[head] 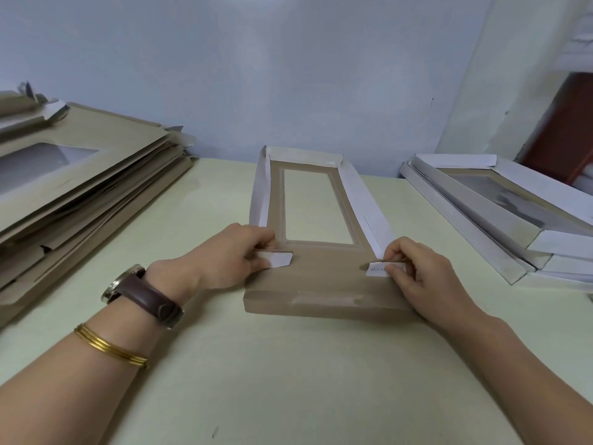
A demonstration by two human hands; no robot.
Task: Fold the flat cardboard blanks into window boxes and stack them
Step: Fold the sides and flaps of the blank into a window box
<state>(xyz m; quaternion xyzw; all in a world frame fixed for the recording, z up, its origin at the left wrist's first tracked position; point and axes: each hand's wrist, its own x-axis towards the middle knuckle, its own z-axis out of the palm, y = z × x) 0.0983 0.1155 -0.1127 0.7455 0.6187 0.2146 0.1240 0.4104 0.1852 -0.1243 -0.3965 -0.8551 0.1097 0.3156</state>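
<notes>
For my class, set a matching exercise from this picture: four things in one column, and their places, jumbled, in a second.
Things
1. pile of blanks
2. stack of boxes
3. half-folded box
4. watch

Places
A. on a wrist
B. right side of the table
C. middle of the table
D. left side of the table

Pairs: 1-D, 2-B, 3-C, 4-A
</notes>
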